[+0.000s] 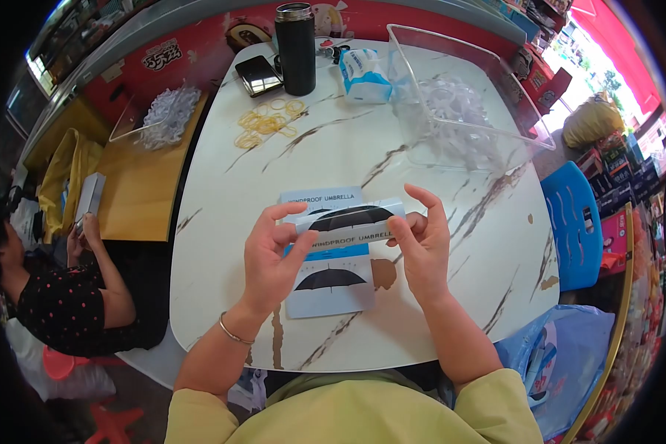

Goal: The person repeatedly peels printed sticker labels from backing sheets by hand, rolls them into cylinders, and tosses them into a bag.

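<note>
A curled printed card (351,226) is held above the table, its ends between my two hands. It is white with a black umbrella picture and the words "WINDPROOF UMBRELLA". My left hand (268,259) grips the left end between thumb and fingers. At the right end, my right hand (425,251) pinches with the thumb, its index finger raised. Beneath lies a flat printed sheet (333,302) with the same wording and umbrella picture plus a blue band; the held card hides its middle, so I cannot tell whether it is one sheet or more.
On the marble-patterned table (222,259) are yellow rubber bands (270,122), a phone (259,76), a black bottle (295,52), a blue-white packet (365,76) and a clear bin (473,133) of translucent pieces. A blue chair (572,226) stands right. A person (74,300) sits left, holding a box.
</note>
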`<state>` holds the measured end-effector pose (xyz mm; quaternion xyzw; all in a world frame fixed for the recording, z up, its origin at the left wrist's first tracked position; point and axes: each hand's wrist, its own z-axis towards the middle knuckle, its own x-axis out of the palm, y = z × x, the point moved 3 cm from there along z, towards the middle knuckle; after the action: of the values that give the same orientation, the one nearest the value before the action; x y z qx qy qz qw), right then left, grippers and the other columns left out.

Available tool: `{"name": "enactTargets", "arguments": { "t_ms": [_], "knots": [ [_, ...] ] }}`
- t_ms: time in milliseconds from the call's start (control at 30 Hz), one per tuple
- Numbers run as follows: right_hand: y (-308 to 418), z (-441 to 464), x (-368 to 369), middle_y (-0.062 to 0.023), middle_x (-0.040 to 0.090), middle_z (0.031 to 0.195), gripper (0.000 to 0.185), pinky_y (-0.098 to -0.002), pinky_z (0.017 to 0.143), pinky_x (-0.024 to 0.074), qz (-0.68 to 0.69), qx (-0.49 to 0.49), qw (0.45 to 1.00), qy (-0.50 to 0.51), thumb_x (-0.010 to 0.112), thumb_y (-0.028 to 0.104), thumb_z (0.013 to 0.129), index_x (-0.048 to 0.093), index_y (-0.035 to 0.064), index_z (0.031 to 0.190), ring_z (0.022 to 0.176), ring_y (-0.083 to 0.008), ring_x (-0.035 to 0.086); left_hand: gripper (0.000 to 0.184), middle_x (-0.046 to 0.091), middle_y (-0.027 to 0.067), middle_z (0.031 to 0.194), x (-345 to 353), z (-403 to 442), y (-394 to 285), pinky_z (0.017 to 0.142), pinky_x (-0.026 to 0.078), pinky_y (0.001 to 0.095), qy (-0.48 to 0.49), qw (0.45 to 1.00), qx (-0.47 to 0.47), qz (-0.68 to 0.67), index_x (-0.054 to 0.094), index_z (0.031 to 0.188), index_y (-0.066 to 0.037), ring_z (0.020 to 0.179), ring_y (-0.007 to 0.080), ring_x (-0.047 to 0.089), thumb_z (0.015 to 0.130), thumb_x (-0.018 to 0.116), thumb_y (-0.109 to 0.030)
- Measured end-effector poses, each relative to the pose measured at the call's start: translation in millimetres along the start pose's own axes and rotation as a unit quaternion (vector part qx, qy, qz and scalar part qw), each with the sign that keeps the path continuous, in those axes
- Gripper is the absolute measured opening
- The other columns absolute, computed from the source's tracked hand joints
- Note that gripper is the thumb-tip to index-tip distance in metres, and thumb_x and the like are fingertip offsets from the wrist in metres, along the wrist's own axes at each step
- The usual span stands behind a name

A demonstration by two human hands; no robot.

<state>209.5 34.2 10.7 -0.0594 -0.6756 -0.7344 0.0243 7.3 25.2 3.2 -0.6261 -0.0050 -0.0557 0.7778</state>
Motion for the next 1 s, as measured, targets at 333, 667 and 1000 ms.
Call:
{"name": "enactTargets", "arguments": {
  "t_ms": [333, 667, 1000],
  "knots": [
    [2, -3, 2, -0.0005, 0.059, 0.070, 0.055, -0.0203, 0.062, 0.0417, -0.031, -0.010, 0.999, 0.014, 0.069, 0.006, 0.077, 0.038, 0.0033, 0.122, 0.069, -0.0061, 0.056, 0.037, 0.066, 0.0108, 0.082, 1, 1, 2, 0.065, 0.046, 0.0213, -0.040, 0.999, 0.010, 0.002, 0.046, 0.112, 0.000, 0.076, 0.0099, 0.059, 0.080, 0.063, 0.002],
    [2, 0, 0, -0.0012, 0.058, 0.074, 0.065, -0.0199, 0.060, 0.0403, -0.120, -0.076, 0.990, -0.014, 0.072, 0.004, 0.072, 0.036, 0.0065, 0.127, 0.067, -0.0072, 0.055, 0.028, 0.062, 0.0155, 0.107, 5, -7, -15, 0.061, 0.041, 0.0181, 0.013, 0.976, 0.109, 0.187, 0.053, 0.111, 0.003, 0.070, 0.0064, 0.054, 0.084, 0.060, -0.002],
    [38, 17, -47, 0.0006, 0.060, 0.072, 0.026, -0.0190, 0.061, 0.0415, -0.016, -0.032, 0.996, 0.079, 0.063, 0.003, 0.081, 0.055, 0.0022, 0.106, 0.068, -0.0035, 0.053, 0.037, 0.061, 0.0037, 0.064, -5, 1, -18, 0.059, 0.039, 0.0173, -0.061, 0.993, 0.068, 0.072, 0.040, 0.123, 0.004, 0.057, 0.0056, 0.051, 0.088, 0.051, -0.005]
  ]
}}
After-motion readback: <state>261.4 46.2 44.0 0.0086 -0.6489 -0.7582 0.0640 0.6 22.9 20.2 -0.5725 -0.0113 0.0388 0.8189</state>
